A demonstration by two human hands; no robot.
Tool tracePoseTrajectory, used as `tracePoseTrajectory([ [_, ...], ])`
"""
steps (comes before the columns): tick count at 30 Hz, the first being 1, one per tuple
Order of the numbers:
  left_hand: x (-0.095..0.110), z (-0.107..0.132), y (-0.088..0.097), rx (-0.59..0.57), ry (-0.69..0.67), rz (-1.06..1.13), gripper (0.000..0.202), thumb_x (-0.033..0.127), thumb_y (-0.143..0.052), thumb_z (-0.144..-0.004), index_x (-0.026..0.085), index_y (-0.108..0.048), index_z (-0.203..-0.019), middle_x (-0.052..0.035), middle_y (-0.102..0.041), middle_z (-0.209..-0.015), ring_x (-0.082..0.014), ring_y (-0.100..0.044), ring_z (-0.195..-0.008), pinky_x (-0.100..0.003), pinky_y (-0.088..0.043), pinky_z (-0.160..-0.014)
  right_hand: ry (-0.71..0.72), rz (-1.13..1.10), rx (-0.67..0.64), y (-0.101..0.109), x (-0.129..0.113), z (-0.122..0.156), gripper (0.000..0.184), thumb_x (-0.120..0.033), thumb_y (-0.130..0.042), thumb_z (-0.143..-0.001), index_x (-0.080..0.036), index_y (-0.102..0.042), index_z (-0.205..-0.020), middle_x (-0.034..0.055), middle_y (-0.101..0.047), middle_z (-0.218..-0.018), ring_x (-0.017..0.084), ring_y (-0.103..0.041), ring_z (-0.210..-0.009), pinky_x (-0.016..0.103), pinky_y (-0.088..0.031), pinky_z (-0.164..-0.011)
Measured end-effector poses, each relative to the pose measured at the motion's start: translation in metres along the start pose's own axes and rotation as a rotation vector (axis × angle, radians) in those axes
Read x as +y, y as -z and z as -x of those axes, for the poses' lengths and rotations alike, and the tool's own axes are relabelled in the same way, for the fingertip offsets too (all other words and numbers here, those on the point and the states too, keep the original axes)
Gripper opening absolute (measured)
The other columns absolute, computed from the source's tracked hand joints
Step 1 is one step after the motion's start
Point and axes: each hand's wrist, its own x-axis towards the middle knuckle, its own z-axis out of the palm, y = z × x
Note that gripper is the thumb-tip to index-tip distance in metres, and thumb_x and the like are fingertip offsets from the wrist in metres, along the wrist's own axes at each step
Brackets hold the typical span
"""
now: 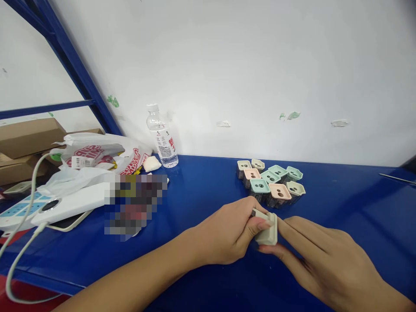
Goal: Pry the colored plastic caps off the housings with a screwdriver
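Observation:
A cream pencil sharpener [269, 234] is held between my hands above the blue table, lying on its side with its lid end turned to the right. My left hand [227, 232] is wrapped around its body, the thumb pressed along the near side. Fingers and thumb of my right hand [325, 255] close on the lid end; my fingers hide part of it. Just beyond stands a cluster of several two-hole pencil sharpeners with dark see-through bodies, among them a pink one [279, 192], a mint one [259, 186] and a cream one [295, 189].
At the back left stands a clear water bottle [164, 141] by the wall. Left of it lie a white plastic bag [97, 149], cardboard boxes [30, 136], a white power bank [74, 201] with a cable, and a pixelated patch. A blue metal frame [69, 56] rises there.

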Motion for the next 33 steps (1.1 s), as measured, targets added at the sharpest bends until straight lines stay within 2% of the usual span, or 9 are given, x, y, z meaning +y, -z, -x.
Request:
tracePoseTrajectory([
  [11,-0.002,-0.001,-0.003,0.005,0.039,-0.022,0.030,0.039,-0.028,-0.100,0.016,-0.047,-0.093,-0.0066,-0.058,-0.085,-0.0159,-0.053,-0.071,-0.029,-0.041,-0.068,0.003,-0.016,-0.008,-0.001,-0.007,0.002,0.012,-0.024,-0.053,-0.097,-0.017,-0.055,-0.087,-0.0023,-0.046,-0.062,0.013,-0.041,-0.052,0.031,-0.025,-0.053],
  [15,0.007,-0.001,0.003,-0.068,0.078,0.034,0.036,0.042,-0.026,-0.100,0.015,-0.049,-0.104,-0.0092,-0.061,-0.096,-0.0181,-0.056,-0.082,-0.031,-0.043,-0.074,0.011,-0.036,-0.006,0.000,-0.007,0.002,0.010,-0.022,-0.052,-0.096,-0.016,-0.056,-0.088,-0.0021,-0.045,-0.062,0.012,-0.040,-0.053,0.031,-0.025,-0.052],
  [17,0.013,-0.001,0.006,-0.103,0.136,0.094,0.040,0.045,-0.025,-0.100,0.015,-0.050,-0.109,-0.0086,-0.060,-0.100,-0.0181,-0.056,-0.085,-0.032,-0.043,-0.077,0.007,-0.044,0.001,0.000,-0.007,0.002,0.008,-0.021,-0.052,-0.096,-0.016,-0.057,-0.091,-0.0023,-0.045,-0.062,0.012,-0.038,-0.052,0.030,-0.025,-0.051],
  [19,0.017,-0.001,0.007,-0.091,0.163,0.192,0.039,0.045,-0.025,-0.100,0.016,-0.050,-0.109,-0.0069,-0.059,-0.098,-0.0173,-0.055,-0.084,-0.032,-0.043,-0.077,-0.011,-0.045,0.009,0.001,-0.006,0.001,0.008,-0.021,-0.053,-0.095,-0.016,-0.057,-0.090,-0.0026,-0.043,-0.061,0.012,-0.036,-0.051,0.030,-0.024,-0.050],
  [23,0.016,-0.001,0.006,-0.082,0.119,0.471,0.033,0.038,-0.027,-0.098,0.015,-0.049,-0.107,-0.0056,-0.055,-0.094,-0.0166,-0.050,-0.082,-0.032,-0.042,-0.078,-0.025,-0.049,0.015,0.001,-0.007,-0.001,0.012,-0.019,-0.054,-0.095,-0.017,-0.054,-0.083,-0.0031,-0.038,-0.060,0.012,-0.033,-0.051,0.029,-0.023,-0.050],
  [27,0.013,-0.001,0.001,-0.054,0.128,0.597,0.029,0.035,-0.030,-0.094,0.016,-0.049,-0.105,-0.0047,-0.052,-0.088,-0.0153,-0.045,-0.075,-0.029,-0.038,-0.069,-0.008,-0.035,0.044,0.002,-0.008,-0.004,0.009,-0.017,-0.054,-0.094,-0.016,-0.055,-0.085,-0.0031,-0.038,-0.060,0.011,-0.033,-0.052,0.028,-0.023,-0.050],
  [33,0.012,-0.004,-0.006,0.029,0.222,0.720,0.031,0.037,-0.031,-0.088,0.017,-0.052,-0.100,-0.0033,-0.048,-0.080,-0.0141,-0.038,-0.067,-0.025,-0.031,-0.059,0.007,0.003,0.057,0.002,-0.007,-0.006,0.008,-0.015,-0.054,-0.093,-0.014,-0.056,-0.085,-0.0030,-0.037,-0.060,0.011,-0.033,-0.052,0.028,-0.023,-0.050],
])
